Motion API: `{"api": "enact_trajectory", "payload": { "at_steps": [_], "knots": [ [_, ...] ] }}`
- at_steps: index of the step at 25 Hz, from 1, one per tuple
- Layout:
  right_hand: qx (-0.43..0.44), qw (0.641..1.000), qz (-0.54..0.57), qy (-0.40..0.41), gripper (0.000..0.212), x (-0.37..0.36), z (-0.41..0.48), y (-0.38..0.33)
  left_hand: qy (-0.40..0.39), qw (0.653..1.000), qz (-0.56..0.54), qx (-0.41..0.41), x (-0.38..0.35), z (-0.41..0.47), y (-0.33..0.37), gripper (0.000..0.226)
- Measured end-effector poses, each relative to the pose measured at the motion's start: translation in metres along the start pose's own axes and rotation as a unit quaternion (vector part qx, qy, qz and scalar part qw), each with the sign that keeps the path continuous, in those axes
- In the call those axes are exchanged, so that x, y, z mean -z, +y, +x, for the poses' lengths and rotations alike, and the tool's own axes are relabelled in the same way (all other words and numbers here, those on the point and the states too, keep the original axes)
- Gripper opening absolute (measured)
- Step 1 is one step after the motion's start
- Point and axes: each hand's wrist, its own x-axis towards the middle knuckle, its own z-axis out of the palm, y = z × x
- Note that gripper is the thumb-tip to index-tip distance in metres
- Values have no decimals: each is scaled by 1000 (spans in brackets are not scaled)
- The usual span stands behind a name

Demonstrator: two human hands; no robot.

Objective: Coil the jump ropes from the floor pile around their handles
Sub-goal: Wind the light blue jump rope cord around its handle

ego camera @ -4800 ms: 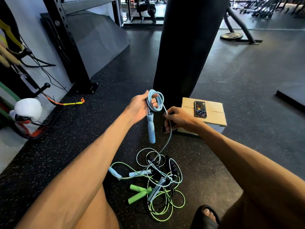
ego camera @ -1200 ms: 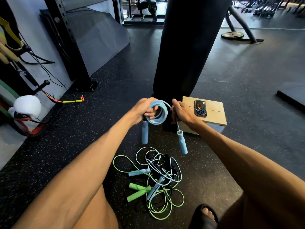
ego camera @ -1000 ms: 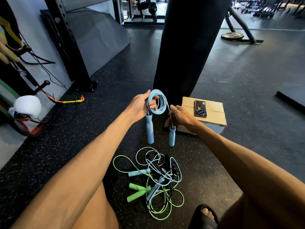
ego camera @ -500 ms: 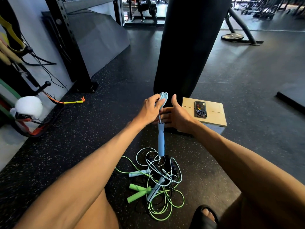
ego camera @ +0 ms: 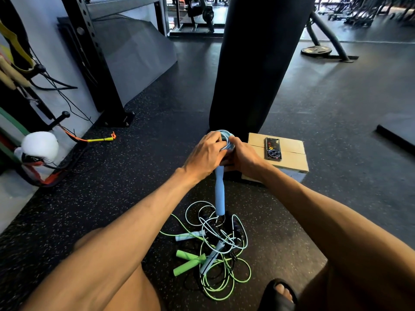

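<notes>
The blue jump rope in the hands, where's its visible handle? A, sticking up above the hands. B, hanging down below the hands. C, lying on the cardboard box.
B: the blue jump rope is gripped by the left hand and right hand, its handle hanging straight down below them.

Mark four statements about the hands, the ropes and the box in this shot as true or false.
1. The left hand and right hand both grip the coiled blue rope. True.
2. A phone lies on the cardboard box. True.
3. The green handles are in the right hand. False: they lie in the floor pile.
4. The blue handle sticks up above the hands. False: it hangs down below them, over the pile.
</notes>
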Motion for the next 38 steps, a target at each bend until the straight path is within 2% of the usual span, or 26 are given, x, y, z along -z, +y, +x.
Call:
{"api": "enact_trajectory", "payload": {
  "at_steps": [2, 6, 10, 13, 14, 15, 17, 18, 19, 22, 26, 31, 38],
  "knots": [
    [14, 1000, -10, 12, 42, -1, 0, 0, 0, 999, -28, 16, 0, 1, 0, 14],
    [18, 1000, 2, 17, 41, -6, 1, -2, 42, 984, -149, 87, 11, 0, -1, 16],
    [16, 998, 39, -37, 41, -23, 0, -7, 118, 982, -115, 88, 29, -6, -9, 5],
    [4, 996, 36, -78, 44, -45, 5, -9, 166, 964, -84, 190, 42, -18, -33, 16],
    [-2, 995, 32, -90, 45, -55, 7, -10, 143, 951, -107, 254, 48, -25, -45, 26],
    [-9, 995, 28, -100, 46, -65, 9, -9, 105, 923, -162, 332, 54, -31, -56, 37],
    [-17, 992, 20, -127, 49, -87, 11, -9, 37, 833, -300, 463, 69, -45, -70, 43],
    [-18, 990, 16, -138, 52, -99, 13, -8, 28, 809, -336, 482, 76, -53, -74, 37],
    [-18, 989, 12, -148, 54, -112, 15, -7, 39, 804, -338, 487, 82, -60, -78, 32],
    [-16, 987, -10, -159, 51, -150, 24, -7, 128, 801, -292, 506, 100, -81, -90, 20],
    [45, 977, -98, -184, 51, -192, 52, 0, 185, 793, -213, 541, 113, -107, -120, 12],
    [127, 956, -177, -197, 24, -258, 118, 21, 203, 761, -111, 606, 127, -135, -174, 29],
    [144, 928, -188, -287, 13, -369, 180, 42, 210, 699, -24, 683, 172, -181, -236, 36]
  ]
}}
